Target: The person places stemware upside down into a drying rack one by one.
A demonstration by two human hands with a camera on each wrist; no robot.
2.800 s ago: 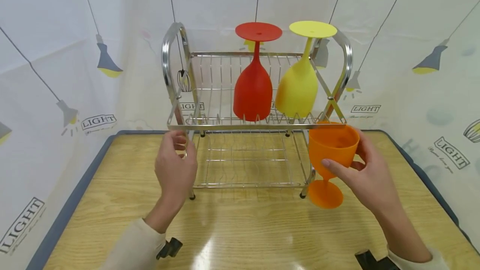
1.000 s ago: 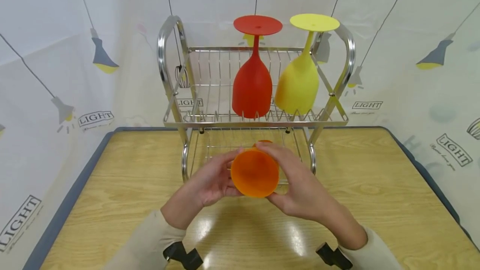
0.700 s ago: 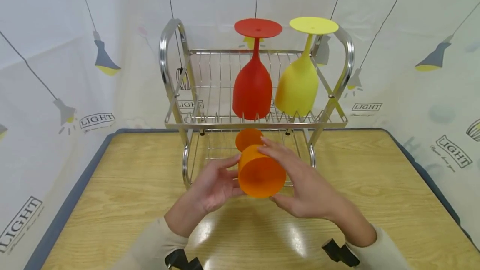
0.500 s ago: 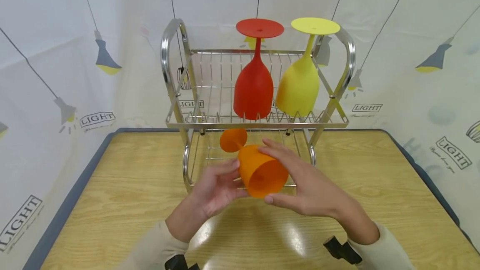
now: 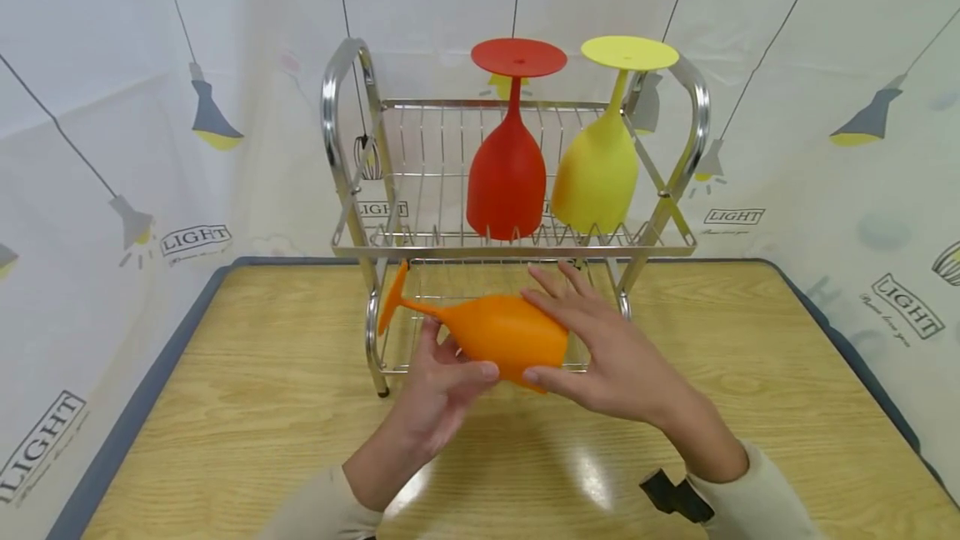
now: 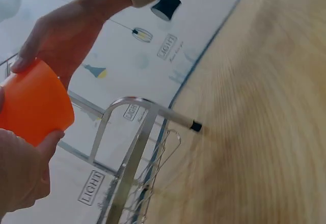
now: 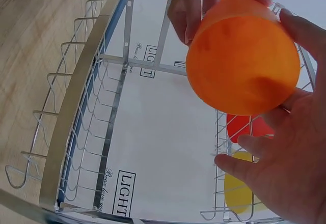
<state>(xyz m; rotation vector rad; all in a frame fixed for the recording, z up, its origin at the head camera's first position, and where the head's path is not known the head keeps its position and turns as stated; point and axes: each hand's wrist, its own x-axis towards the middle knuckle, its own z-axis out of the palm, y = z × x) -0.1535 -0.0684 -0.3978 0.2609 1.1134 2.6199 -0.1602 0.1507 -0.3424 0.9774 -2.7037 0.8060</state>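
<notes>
An orange wine goblet (image 5: pixel 510 336) lies sideways in the air in front of the dish rack, its foot to the left and its mouth to the right. My left hand (image 5: pixel 431 394) holds the bowl from below near the stem, thumb across the near side. At the mouth end, my right hand (image 5: pixel 611 348) holds the bowl between thumb and fingers, with some fingers stretched out beyond it. The right wrist view looks straight into the hollow bowl. Upside down on the rack's upper tier stand a red goblet (image 5: pixel 507 177) and a yellow goblet (image 5: pixel 597 173).
A two-tier chrome dish rack (image 5: pixel 517 252) stands on the wooden table (image 5: pixel 247 357), directly behind the hands. Its lower wire shelf is partly covered by the hands and goblet. Behind the table hangs a white cloth (image 5: pixel 262 148) printed with lamps.
The orange goblet was upright in the right hand beside the rack, then came to the middle, where the left hand joined. Its foot has since swung left, turning the mouth rightward.
</notes>
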